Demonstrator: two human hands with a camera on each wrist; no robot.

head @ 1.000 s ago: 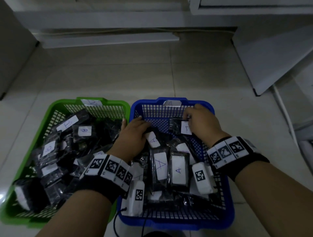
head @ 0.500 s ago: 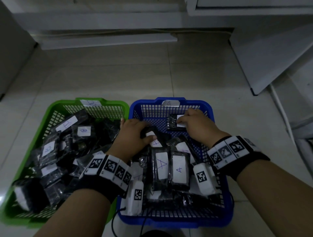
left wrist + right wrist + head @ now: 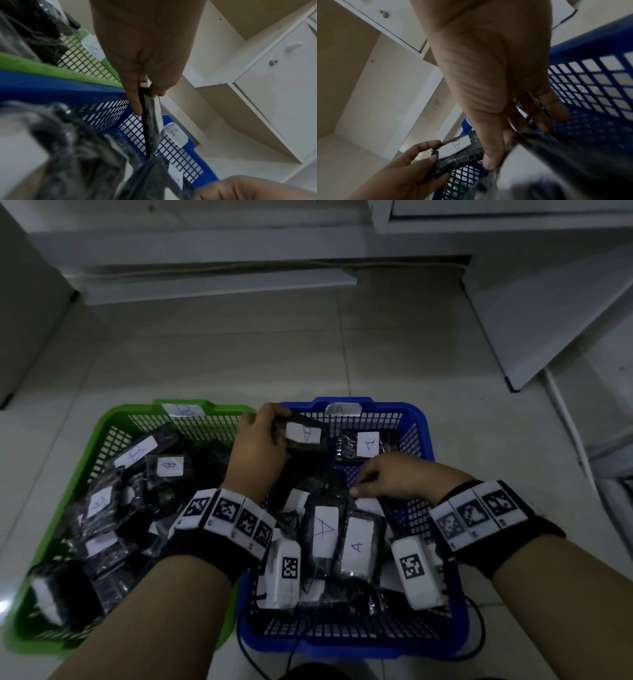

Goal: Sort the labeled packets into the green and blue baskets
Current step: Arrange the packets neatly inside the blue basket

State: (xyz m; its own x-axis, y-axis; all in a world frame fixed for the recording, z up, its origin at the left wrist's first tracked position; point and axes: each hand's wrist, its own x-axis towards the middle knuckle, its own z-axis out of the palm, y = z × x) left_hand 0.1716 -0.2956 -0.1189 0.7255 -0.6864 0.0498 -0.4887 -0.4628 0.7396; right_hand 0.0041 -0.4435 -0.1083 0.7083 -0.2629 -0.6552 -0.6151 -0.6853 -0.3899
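We're over two baskets side by side on the tiled floor (image 3: 239,364), and our left hand (image 3: 258,440) has a packet (image 3: 303,436) raised above the far left corner of the blue basket (image 3: 416,422). Thumb and fingers are pinched on its near end; from the left wrist view we see it edge-on, thin and dark, dangling from the pinch. It's a black glossy wrapper with a white label, and there's a blue handwritten "A" on that label. Our right hand (image 3: 397,479) is low in the blue basket, fingers curled onto the top edge of another black packet (image 3: 368,505) in the pile; the right wrist view shows thumb and fingers closing on shiny wrapping. Beneath lie more packets marked "A", two of them flat and side by side. One more "A" packet (image 3: 363,445) rests against the far wall. The blue basket's rim tag (image 3: 342,408) reads "A". The green basket (image 3: 113,426) touches it on the left, heaped with black packets labelled "B".
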